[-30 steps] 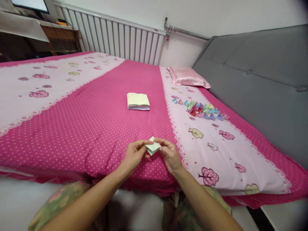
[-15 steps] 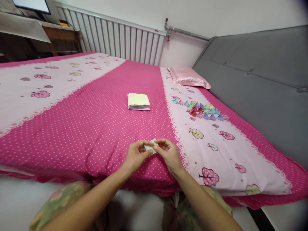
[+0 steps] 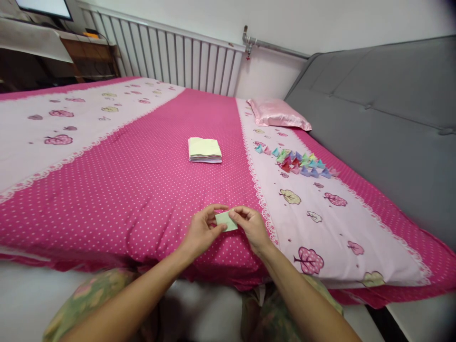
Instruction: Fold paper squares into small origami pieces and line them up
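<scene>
A small light-green piece of folded paper (image 3: 226, 221) is held between my two hands, just above the near edge of the bed. My left hand (image 3: 204, 228) pinches its left side, thumb at the lower corner and fingers behind. On the other side, my right hand (image 3: 251, 227) grips the upper right corner between thumb and fingertips. Farther off on the pink dotted strip lies a stack of square paper (image 3: 205, 148) with a pale yellow sheet on top. Several small folded paper pieces (image 3: 302, 164) in many colours form a cluster to the right.
The bed (image 3: 149, 190) wears a pink dotted cover with white printed bands. A pink pillow (image 3: 278, 114) rests near the grey headboard (image 3: 374, 109). Behind are a radiator (image 3: 167, 52) and a pipe (image 3: 274, 46); a desk with a monitor (image 3: 46, 8) stands at far left.
The green paper has turned from a tilted, pointed position to a flatter one, showing a roughly rectangular face. My fingers have shifted on it, with the left fingers lifted off its front.
</scene>
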Demonstrator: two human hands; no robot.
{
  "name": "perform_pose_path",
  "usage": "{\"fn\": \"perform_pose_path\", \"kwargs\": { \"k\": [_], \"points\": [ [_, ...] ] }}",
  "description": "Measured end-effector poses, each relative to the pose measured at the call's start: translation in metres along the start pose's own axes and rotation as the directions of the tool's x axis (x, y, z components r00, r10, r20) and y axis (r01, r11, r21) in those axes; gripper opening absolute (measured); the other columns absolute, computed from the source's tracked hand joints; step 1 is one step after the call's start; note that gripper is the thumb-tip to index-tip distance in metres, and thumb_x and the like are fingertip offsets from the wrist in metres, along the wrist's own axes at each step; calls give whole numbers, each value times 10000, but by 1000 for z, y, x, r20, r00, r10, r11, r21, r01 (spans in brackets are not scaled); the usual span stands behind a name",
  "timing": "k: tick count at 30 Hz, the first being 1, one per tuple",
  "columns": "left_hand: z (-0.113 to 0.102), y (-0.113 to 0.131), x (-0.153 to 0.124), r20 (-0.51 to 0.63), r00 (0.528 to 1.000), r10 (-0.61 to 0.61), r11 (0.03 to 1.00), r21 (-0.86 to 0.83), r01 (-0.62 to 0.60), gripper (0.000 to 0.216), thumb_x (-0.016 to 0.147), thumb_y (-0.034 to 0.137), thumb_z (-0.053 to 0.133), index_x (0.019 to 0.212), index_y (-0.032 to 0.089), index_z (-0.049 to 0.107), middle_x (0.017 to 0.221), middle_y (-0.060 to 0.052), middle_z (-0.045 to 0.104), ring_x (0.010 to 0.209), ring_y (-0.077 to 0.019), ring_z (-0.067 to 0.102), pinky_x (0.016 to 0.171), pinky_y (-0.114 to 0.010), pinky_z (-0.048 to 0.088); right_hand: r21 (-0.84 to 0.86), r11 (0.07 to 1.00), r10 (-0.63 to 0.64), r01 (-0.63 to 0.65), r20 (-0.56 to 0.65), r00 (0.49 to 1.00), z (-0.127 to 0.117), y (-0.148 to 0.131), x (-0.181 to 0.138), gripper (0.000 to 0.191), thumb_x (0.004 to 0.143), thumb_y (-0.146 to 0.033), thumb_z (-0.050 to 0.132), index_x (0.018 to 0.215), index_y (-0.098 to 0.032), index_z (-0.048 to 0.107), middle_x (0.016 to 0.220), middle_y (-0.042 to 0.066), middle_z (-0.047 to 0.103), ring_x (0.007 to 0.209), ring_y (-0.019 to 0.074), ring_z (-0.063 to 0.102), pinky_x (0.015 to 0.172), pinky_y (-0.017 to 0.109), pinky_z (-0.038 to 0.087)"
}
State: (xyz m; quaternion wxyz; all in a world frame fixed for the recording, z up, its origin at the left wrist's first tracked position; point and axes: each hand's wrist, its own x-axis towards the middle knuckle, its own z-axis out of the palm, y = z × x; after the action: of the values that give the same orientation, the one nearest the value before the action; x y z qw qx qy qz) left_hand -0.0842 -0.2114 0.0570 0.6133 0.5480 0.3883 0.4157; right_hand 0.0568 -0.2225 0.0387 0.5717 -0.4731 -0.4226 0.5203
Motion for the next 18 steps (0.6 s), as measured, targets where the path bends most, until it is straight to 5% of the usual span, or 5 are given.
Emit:
{"fn": "perform_pose_path", "kwargs": {
  "k": [3, 10, 18],
  "points": [
    [0, 2, 1, 12, 998, -68, 997, -33, 69, 480, 620, 116, 654, 1079, 118, 513, 761, -45, 670, 657, -136, 626, 613, -248, 482, 27, 1000, 1, 0, -19, 1000, 0, -1, 0, 184, 641, -329, 703, 692, -164, 642, 638, -20, 623, 562, 100, 538, 556, 222, 429],
    [-2, -7, 3, 112, 971, -211, 977, 3, 212, 216, 651, 272, 678, 762, 90, 649, 631, -57, 675, 495, -107, 600, 494, -202, 447, 30, 999, -13, 16, -94, 996, -3, 1, 2, 203, 637, -349, 704, 678, -160, 645, 634, -14, 620, 575, 108, 533, 568, 231, 428],
    [-2, -3, 2, 82, 936, -342, 939, 59, 338, 196, 671, 280, 669, 628, 110, 581, 513, -35, 649, 429, -102, 588, 414, -176, 405, 61, 998, -11, 19, -137, 991, -2, 1, 1, 192, 630, -331, 710, 661, -158, 634, 612, -25, 610, 551, 99, 520, 551, 225, 416]
  ]
}}
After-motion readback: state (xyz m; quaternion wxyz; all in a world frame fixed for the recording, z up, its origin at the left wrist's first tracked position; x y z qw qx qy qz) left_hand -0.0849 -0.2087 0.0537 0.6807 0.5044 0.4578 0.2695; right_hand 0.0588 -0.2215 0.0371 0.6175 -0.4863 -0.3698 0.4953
